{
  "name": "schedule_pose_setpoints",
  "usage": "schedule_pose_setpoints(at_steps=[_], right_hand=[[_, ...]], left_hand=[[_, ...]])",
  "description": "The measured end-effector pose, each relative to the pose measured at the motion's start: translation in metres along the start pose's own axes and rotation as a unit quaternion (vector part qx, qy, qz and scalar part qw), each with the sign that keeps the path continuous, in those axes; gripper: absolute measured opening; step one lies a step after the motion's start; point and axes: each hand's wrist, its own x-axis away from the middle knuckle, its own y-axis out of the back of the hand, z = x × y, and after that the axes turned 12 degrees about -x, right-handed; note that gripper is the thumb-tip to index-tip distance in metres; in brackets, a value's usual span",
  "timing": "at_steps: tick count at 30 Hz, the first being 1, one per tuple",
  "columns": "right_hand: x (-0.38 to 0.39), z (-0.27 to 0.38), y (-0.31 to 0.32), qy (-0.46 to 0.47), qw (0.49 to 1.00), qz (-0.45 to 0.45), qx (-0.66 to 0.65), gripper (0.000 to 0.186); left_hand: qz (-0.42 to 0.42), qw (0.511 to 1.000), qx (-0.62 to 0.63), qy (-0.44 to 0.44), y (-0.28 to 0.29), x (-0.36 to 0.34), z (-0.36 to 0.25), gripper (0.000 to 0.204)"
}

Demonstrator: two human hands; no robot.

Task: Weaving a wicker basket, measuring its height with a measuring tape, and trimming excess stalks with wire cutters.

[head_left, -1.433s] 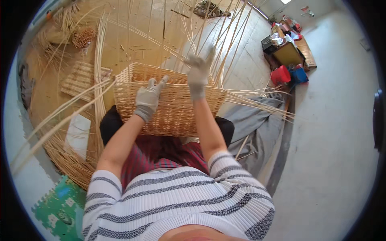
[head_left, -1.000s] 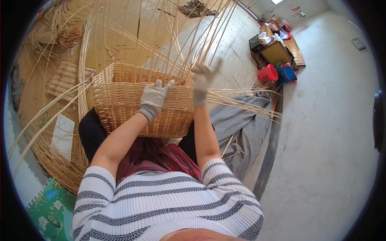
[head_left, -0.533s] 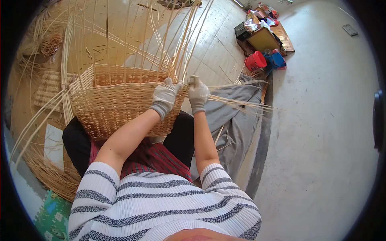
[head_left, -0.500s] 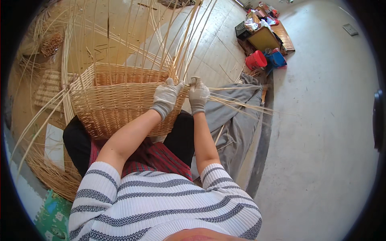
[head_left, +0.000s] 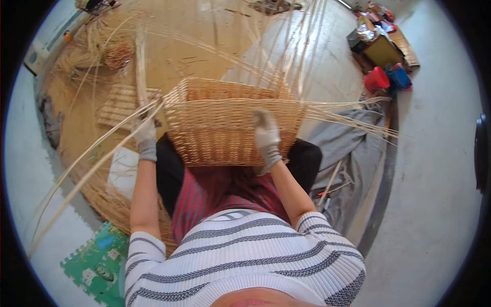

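A rectangular wicker basket (head_left: 225,120) lies across my lap, its woven front wall facing me. Long pale wicker strands (head_left: 94,149) trail from its left corner toward the lower left. My left hand (head_left: 145,134), in a whitish glove, is at that corner with its fingers closed round the strands, partly covered by them. My gloved right hand (head_left: 267,134) is in front of the front wall toward its right part, fingers pointing up and somewhat blurred. More strands (head_left: 353,120) stick out from the right corner, and several thin upright stakes (head_left: 307,46) rise beyond the rim.
A grey cloth (head_left: 353,153) covers the floor at my right. Beyond it are a red bucket (head_left: 376,79) and a blue container (head_left: 399,79). At the left lie bundled strands (head_left: 82,64), a woven panel (head_left: 115,105) and a green foam mat (head_left: 99,266).
My left hand has left the basket's right corner for the left one. My right hand has let go of the right corner and come in front of the wall. The view has swung left.
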Motion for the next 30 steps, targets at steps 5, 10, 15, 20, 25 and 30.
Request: schedule_pose_setpoints(at_steps=[5,10,15,20,25,30], right_hand=[[0.039,-0.005,-0.155,0.075,0.91,0.389,0.126,0.029],[0.016,0.013,-0.251,0.244,0.844,0.462,0.123,0.033],[-0.039,-0.037,-0.276,0.107,0.834,0.478,0.253,0.013],[-0.028,-0.082,-0.27,0.078,0.903,0.401,0.132,0.017],[0.007,-0.067,-0.277,0.055,0.928,0.332,0.162,0.017],[0.015,-0.033,-0.267,0.201,0.903,0.366,0.1,0.028]], left_hand=[[0.032,0.997,0.074,-0.004,-0.005,-0.011,0.041,0.024],[0.187,0.818,0.537,0.086,-0.013,0.009,0.104,0.033],[0.233,0.771,0.592,0.037,-0.035,-0.017,0.113,0.038],[0.304,0.792,0.528,0.044,-0.024,-0.038,0.084,0.044],[0.343,0.802,0.482,0.083,-0.003,-0.03,0.069,0.049],[0.492,0.773,0.398,0.048,0.015,-0.064,0.038,0.056]])
